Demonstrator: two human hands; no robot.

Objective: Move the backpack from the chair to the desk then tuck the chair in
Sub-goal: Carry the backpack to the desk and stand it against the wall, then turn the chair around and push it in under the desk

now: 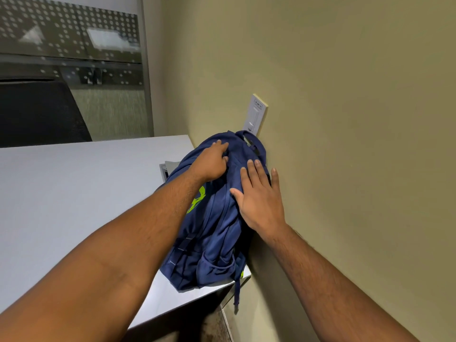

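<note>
Already on the pale grey rectangular bench (74,183), the navy blue fabric backpack (212,233) lies at the bench's right end, pushed up against the olive-beige wall (345,119). Its bottom reaches the near corner of the bench, and one thin blue strap (237,296) hangs down over that edge. Lime-green printing (198,197) shows on the backpack's front panel, but the left forearm covers most of it, so no brand or word can be read.

Both hands rest on the upper part of the backpack. The left hand (212,164) has its fingers curled into the cloth near the top, bunching a fold of it. The right hand (259,196) lies flat with fingers spread, palm on the backpack's side, its outermost finger against the wall.

Just above the backpack's carry loop (256,144), a white plastic switch plate (255,114) is mounted on the wall; a small label sits at its top, too blurred to read. Behind the backpack, a small grey recessed box (165,169) is set in the bench top, partly hidden.

Beyond the far edge of the bench stands a black mesh chair back (39,112), in front of a glass partition with a white dot pattern (69,38).
</note>
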